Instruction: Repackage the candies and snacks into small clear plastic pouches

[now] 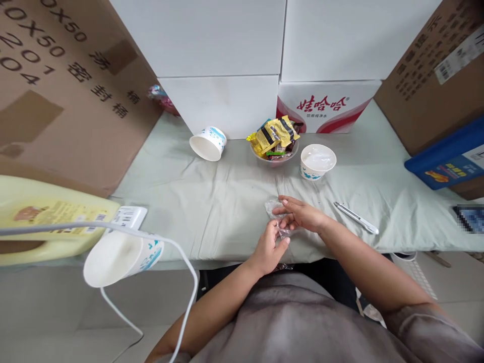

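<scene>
Low in the middle, over the near part of the covered table, my two hands meet around a thin, crumpled clear plastic wrapper (272, 206). My left hand (267, 248) pinches its lower part, thumb up and to the right. From the right comes my right hand (302, 216), its lower fingers bent onto the film and its upper fingers stretched leftward over it. The exact contact of the fingertips is partly hidden. Just right of that wrist lies a silver-white pen (356, 218). Beyond the hands stands a paper cup (317, 160) with clear plastic in it.
At the back, a bowl (274, 160) holds yellow-wrapped snacks (274, 135). One paper cup (208, 143) lies tipped; another (121, 257) hangs over the front edge at left, near a white cable (185, 262) and yellow jug (49, 217). White boxes (227, 106) and cartons (434, 65) surround the table.
</scene>
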### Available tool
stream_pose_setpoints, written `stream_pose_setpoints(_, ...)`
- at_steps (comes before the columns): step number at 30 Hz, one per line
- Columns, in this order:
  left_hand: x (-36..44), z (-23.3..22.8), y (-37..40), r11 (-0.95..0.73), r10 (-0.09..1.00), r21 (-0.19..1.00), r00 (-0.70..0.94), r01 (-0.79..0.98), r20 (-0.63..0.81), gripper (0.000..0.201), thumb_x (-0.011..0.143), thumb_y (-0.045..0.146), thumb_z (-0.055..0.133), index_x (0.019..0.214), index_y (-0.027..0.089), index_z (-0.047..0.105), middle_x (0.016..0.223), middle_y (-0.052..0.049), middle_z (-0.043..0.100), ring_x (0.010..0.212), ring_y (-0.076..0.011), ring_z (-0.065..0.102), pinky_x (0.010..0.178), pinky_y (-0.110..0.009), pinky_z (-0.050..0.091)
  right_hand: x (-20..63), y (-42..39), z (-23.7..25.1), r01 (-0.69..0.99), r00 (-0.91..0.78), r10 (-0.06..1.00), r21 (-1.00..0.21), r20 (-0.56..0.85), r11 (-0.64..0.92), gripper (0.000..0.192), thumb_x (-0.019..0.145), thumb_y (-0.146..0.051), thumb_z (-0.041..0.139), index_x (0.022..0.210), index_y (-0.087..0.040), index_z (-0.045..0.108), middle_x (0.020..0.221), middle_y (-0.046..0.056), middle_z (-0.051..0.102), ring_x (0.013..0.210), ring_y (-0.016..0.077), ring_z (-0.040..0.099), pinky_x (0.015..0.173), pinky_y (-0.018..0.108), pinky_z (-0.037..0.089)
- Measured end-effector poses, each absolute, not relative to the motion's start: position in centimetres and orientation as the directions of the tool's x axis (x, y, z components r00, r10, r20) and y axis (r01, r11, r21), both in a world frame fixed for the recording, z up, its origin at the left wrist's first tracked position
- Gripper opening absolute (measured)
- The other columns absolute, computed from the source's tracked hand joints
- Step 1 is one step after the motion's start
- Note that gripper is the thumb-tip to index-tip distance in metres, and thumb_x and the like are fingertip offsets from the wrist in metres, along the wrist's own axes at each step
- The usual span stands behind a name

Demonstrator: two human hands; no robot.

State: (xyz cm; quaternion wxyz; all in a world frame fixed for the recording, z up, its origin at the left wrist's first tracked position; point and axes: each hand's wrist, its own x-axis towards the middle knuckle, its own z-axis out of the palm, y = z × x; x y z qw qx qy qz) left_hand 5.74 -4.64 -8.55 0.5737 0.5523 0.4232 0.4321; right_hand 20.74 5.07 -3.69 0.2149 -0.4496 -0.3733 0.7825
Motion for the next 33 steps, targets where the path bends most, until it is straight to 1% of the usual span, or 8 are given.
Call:
stream_pose_setpoints(4, 6.1, -8.3, -5.1, -0.027, 0.977, 0.999, 0.214, 0.028, 0.021, 0.042, 0.088, 0.027, 0.056, 0.122, 0.02, 0.034, 0.117, -0.013, 0.061, 0.11, -0.0222, 0.061, 0.097, -0.043, 0.046, 20.8, 5.2, -4.6, -0.028, -0.518, 0.66, -0.76, -0.544, -0.649, 0.05, 0.095, -0.039, 0.05, 0.14, -0.024, 0.035, 0.113, 0.01, 0.066, 0.061, 0.0122, 0.067, 0.045, 0.022, 0.051)
stream_pose_setpoints(12, 3.8, -6.3, -2.8, -0.216, 0.976, 0.824, 0.096, 0.524, 0.195, 0.013, 0.093, 0.026, 0.048, 0.104, 0.02, 0.053, 0.081, -0.002, 0.066, 0.072, -0.015, 0.061, 0.068, -0.029, 0.05, 21.1, 4.4, -5.2, 0.001, -0.546, 0.68, -0.812, -0.49, -0.584, 0.064, 0.09, -0.04, 0.059, 0.145, -0.028, 0.03, 0.129, 0.011, 0.059, 0.068, 0.0122, 0.068, 0.05, 0.023, 0.056)
stream_pose_setpoints(17, 2.3, -7.2, 0.0, -0.522, 0.845, 0.537, 0.321, 0.662, 0.427, 0.012, 0.091, 0.018, 0.05, 0.087, 0.019, 0.062, 0.097, -0.006, 0.067, 0.095, -0.0208, 0.058, 0.086, -0.036, 0.05, 21.0, 4.0, -5.3, 0.029, -0.543, 0.712, -0.858, -0.445, -0.514, 0.066, 0.09, -0.046, 0.058, 0.147, -0.033, 0.027, 0.139, 0.01, 0.053, 0.074, 0.0129, 0.069, 0.054, 0.024, 0.057)
stream_pose_setpoints(21, 2.4, -8.4, 0.5, -0.47, 0.87, 0.427, 0.325, 0.772, 0.37, 0.012, 0.087, 0.021, 0.057, 0.096, 0.017, 0.064, 0.119, -0.011, 0.062, 0.109, -0.0276, 0.052, 0.094, -0.046, 0.046, 21.3, 3.0, -5.7, 0.055, -0.452, 0.81, -0.918, -0.374, -0.393, 0.067, 0.09, -0.047, 0.055, 0.149, -0.036, 0.025, 0.151, 0.011, 0.037, 0.078, 0.0133, 0.069, 0.055, 0.026, 0.057)
stream_pose_setpoints(24, 2.5, -8.6, 0.3, -0.429, 0.888, 0.401, 0.295, 0.809, 0.353, 0.022, 0.087, 0.027, 0.059, 0.107, 0.016, 0.062, 0.123, -0.013, 0.059, 0.112, -0.0304, 0.05, 0.094, -0.049, 0.045, 22.4, 1.5, -6.0, 0.214, -0.274, 0.952, -0.974, -0.136, -0.078, 0.063, 0.09, -0.045, 0.056, 0.146, -0.031, 0.032, 0.148, 0.013, 0.039, 0.08, 0.0151, 0.067, 0.06, 0.03, 0.058)
stream_pose_setpoints(28, 2.3, -7.8, 0.2, -0.464, 0.858, 0.433, 0.27, 0.773, 0.437, 0.019, 0.089, 0.023, 0.054, 0.105, 0.017, 0.062, 0.112, -0.012, 0.062, 0.104, -0.0267, 0.054, 0.091, -0.044, 0.047, 24.2, -0.7, -6.0, 0.521, -0.431, 0.854, -0.693, 0.291, 0.498, 0.037, 0.091, -0.034, 0.057, 0.126, -0.023, 0.056, 0.128, 0.013, 0.058, 0.103, 0.0247, 0.061, 0.085, 0.044, 0.054)
stream_pose_setpoints(30, 2.3, -7.4, 0.3, -0.535, 0.825, 0.435, 0.335, 0.725, 0.456, 0.019, 0.091, 0.017, 0.048, 0.103, 0.018, 0.063, 0.105, -0.009, 0.064, 0.101, -0.0238, 0.056, 0.09, -0.041, 0.048, 24.6, -1.5, -6.2, 0.566, -0.594, 0.744, -0.498, 0.305, 0.657, 0.03, 0.091, -0.029, 0.057, 0.12, -0.021, 0.061, 0.122, 0.012, 0.063, 0.11, 0.0275, 0.056, 0.092, 0.048, 0.049)
stream_pose_setpoints(33, 2.8, -7.1, 0.7, -0.629, 0.775, 0.388, 0.501, 0.674, 0.386, 0.022, 0.092, 0.018, 0.049, 0.107, 0.02, 0.064, 0.111, -0.007, 0.067, 0.111, -0.0236, 0.056, 0.096, -0.042, 0.045, 24.7, -2.2, -6.8, 0.603, -0.668, 0.698, -0.361, 0.258, 0.711, 0.027, 0.093, -0.028, 0.054, 0.118, -0.02, 0.063, 0.117, 0.012, 0.065, 0.107, 0.0268, 0.056, 0.089, 0.047, 0.048)
